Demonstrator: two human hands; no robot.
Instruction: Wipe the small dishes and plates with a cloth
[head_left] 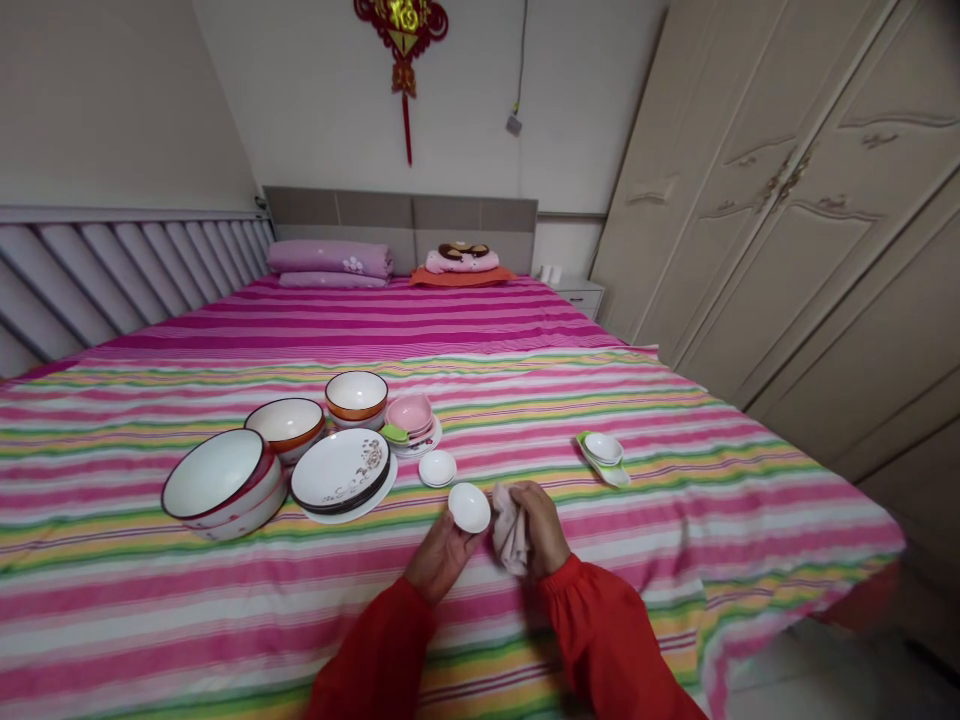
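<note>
My left hand (441,556) grips a small white bowl (470,508) by its edge, its inside tilted toward me. Close beside it, my right hand (541,528) is closed on a crumpled pale cloth (510,532); whether the cloth touches the bowl I cannot tell. Just behind the held bowl, a small white dish (437,468) rests on the striped sheet. Left of it stand a stack of patterned plates (341,468) and a pink bowl (409,412) on other dishes. Farther right, a small white bowl (603,448) sits on a green-and-white leaf-shaped dish (616,474).
Large bowls (217,480) and brown-rimmed bowls (285,422) stand at the left on the bed's striped sheet (525,410). Folded purple bedding (330,258) lies by the headboard (472,222). A wardrobe (750,220) lines the right side, and a railing (135,270) the left.
</note>
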